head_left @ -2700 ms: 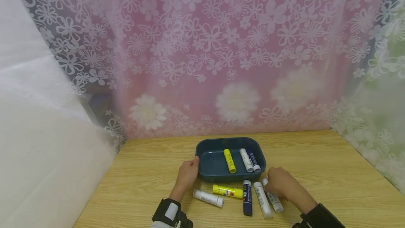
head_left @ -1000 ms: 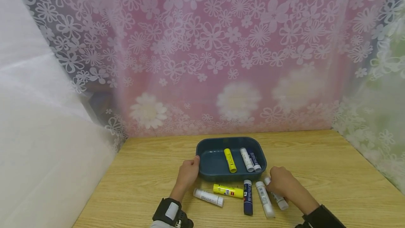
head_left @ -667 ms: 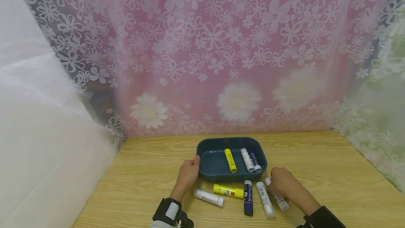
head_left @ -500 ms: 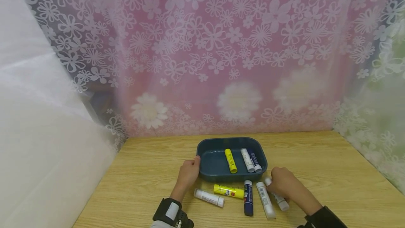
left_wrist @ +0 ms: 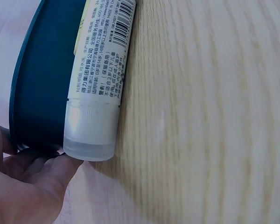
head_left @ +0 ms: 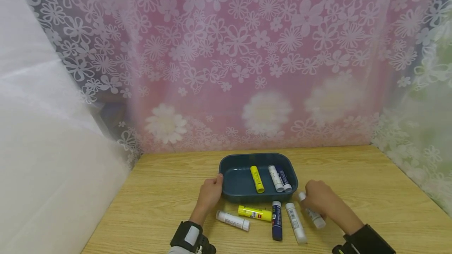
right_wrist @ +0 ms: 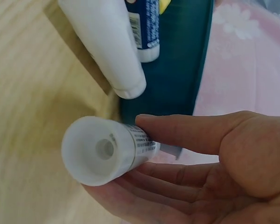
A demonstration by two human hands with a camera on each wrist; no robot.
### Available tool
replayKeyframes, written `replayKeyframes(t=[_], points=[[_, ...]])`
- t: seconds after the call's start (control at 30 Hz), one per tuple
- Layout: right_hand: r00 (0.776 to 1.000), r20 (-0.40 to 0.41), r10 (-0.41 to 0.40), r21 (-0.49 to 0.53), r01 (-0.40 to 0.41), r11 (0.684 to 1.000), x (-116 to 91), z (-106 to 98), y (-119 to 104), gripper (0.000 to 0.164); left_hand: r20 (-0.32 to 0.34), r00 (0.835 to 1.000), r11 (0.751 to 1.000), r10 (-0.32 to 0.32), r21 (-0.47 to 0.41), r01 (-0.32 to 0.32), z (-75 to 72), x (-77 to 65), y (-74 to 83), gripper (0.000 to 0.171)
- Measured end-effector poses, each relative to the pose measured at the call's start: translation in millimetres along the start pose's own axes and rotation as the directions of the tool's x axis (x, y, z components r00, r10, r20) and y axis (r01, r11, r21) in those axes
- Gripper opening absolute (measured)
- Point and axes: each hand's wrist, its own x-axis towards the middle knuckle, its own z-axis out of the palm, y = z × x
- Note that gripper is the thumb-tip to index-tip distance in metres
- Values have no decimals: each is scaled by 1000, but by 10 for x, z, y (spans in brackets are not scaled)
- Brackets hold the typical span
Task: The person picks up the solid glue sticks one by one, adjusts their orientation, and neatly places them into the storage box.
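Note:
My left hand (head_left: 209, 193) grips the left end of a dark teal plastic tray (head_left: 233, 186), thumb at its rim. In the left wrist view a white glue stick (left_wrist: 95, 88) lies just in front of the tray, near those fingers. My right hand (head_left: 318, 198) holds another white glue stick (head_left: 318, 220) to the right of the tray's front corner. The right wrist view shows this glue stick (right_wrist: 102, 151) between thumb and fingers, its hollow end facing the camera. Inside the tray lie a yellow glue stick (head_left: 257, 179), a white one (head_left: 275, 178) and a navy one (head_left: 285, 179).
On the wooden table (head_left: 169, 175), in front of the tray, lie a yellow glue stick (head_left: 255, 213), a navy one (head_left: 277, 220) and a white one (head_left: 296, 223). A pink floral curtain (head_left: 212, 89) hangs behind the table; pale sheets flank it.
My right hand has moved slightly right and away from me with the white glue stick, widening its gap from the neighbouring white one. The left hand and tray have stayed put.

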Motion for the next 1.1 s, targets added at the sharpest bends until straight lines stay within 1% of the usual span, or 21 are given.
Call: replayKeyframes(t=[0.23, 0.4, 0.53, 0.67, 0.83, 1.1], points=[[1000, -23, -20, -43, 19, 999, 49, -193, -48, 22, -2, 1000, 1000, -2, -1, 2, -8, -5, 3, 50], [999, -4, -43, -79, 42, 996, 87, -394, -134, 20, -10, 1000, 1000, 6, -2, -6, -11, -11, 1, 49], [998, -6, -64, -75, 63, 995, 136, -505, -221, 17, -10, 1000, 1000, 6, -10, -6, -16, -11, -6, 49], [997, -23, -67, -74, 65, 995, 215, -555, -312, 18, -8, 1000, 1000, 8, -9, -8, -15, -10, -8, 49], [995, -47, -92, -93, 87, 992, 316, -592, -439, 19, -4, 1000, 1000, 7, -8, -7, -13, -18, 0, 49], [987, -68, -143, -113, 135, 984, 558, -557, -545, 14, -12, 1000, 1000, 6, -8, -6, -11, 3, 5, 48]])
